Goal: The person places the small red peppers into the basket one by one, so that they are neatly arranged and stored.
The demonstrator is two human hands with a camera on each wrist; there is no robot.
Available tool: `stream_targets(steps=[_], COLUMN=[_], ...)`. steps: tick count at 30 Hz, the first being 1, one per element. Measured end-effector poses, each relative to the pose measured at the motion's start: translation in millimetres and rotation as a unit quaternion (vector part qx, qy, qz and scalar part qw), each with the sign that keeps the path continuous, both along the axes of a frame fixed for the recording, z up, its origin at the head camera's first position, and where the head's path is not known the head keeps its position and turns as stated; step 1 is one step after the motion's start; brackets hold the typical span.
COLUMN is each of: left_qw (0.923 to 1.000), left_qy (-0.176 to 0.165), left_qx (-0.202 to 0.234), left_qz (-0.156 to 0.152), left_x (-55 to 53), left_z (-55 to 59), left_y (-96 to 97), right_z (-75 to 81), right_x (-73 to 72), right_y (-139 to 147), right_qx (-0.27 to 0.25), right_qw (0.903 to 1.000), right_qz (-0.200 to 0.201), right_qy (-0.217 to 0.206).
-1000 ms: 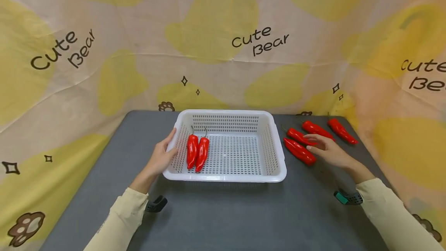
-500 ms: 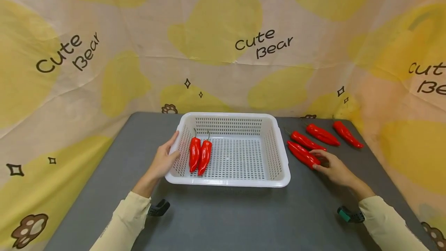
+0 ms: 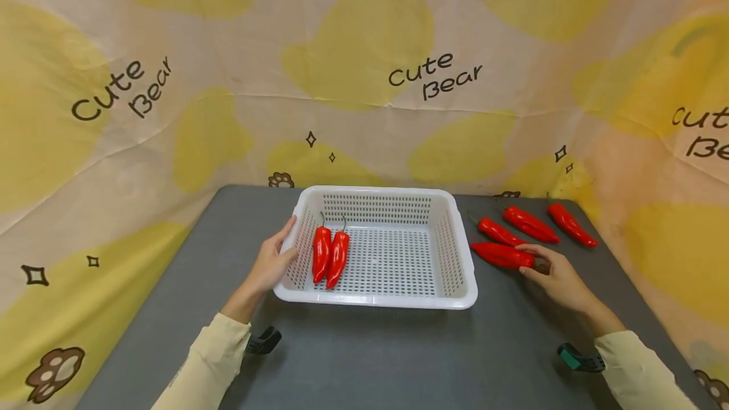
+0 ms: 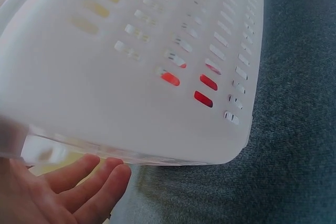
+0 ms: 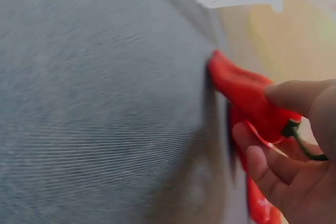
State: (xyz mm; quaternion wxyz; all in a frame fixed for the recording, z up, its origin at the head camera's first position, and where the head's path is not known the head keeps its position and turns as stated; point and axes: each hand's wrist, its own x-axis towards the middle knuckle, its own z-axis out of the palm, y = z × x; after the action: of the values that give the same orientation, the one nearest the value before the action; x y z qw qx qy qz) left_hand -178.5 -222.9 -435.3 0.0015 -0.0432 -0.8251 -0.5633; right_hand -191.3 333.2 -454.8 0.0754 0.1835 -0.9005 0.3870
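Note:
A white plastic basket with slotted walls stands on the table, two red peppers lying side by side in its left part. My left hand holds the basket's left rim, the thumb at the rim; in the left wrist view, its fingers lie against the outer wall. My right hand pinches a red pepper at its stem end, the tip pointing left toward the basket. From the right wrist view, the thumb is on one side of this pepper and fingers are on the other; its green stem runs toward the palm.
Beyond the right hand lie more red peppers: one close by, one further back and one near the right table edge. The grey table is backed by a printed cloth.
My right hand has come down onto the nearest pepper, pinched its stem end and turned it more sideways. The left hand stays on the basket. The whole view has shifted slightly.

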Motion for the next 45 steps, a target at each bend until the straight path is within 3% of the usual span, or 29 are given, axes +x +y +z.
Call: stream_targets(steps=[6, 11, 17, 21, 26, 32, 45], left_qw=[1.0000, 1.0000, 1.0000, 1.0000, 0.9998, 0.9999, 0.9999], left_qy=[0.000, 0.005, 0.002, -0.001, 0.016, 0.014, 0.002], left_qx=[-0.002, -0.004, -0.008, -0.003, 0.009, 0.009, 0.012], left_qz=[-0.007, 0.002, 0.001, -0.004, 0.002, 0.000, 0.005], left_x=[-1.2, -1.0, -0.2, -0.3, -3.3, -4.2, -0.6], left_z=[-1.2, 0.4, -0.4, -1.2, -2.6, -3.4, 0.5], left_y=[3.7, 0.4, -2.4, -2.0, -3.6, -4.0, -2.7], right_z=[18.8, 36.2, 54.0, 67.0, 84.9, 97.0, 119.2], right_x=[3.4, -1.3, -1.1, -5.5, -17.4, -24.7, -43.1], right_y=[8.9, 2.3, -5.8, -11.7, -26.2, -47.9, -99.1], right_qx=[-0.057, -0.134, -0.148, -0.194, -0.278, -0.294, -0.181], right_qw=[0.9979, 0.9895, 0.9849, 0.9786, 0.9602, 0.9545, 0.9807], right_qz=[-0.025, -0.043, -0.069, -0.040, -0.006, 0.010, 0.033], right_qy=[0.018, 0.032, 0.058, 0.056, 0.023, 0.048, 0.067])
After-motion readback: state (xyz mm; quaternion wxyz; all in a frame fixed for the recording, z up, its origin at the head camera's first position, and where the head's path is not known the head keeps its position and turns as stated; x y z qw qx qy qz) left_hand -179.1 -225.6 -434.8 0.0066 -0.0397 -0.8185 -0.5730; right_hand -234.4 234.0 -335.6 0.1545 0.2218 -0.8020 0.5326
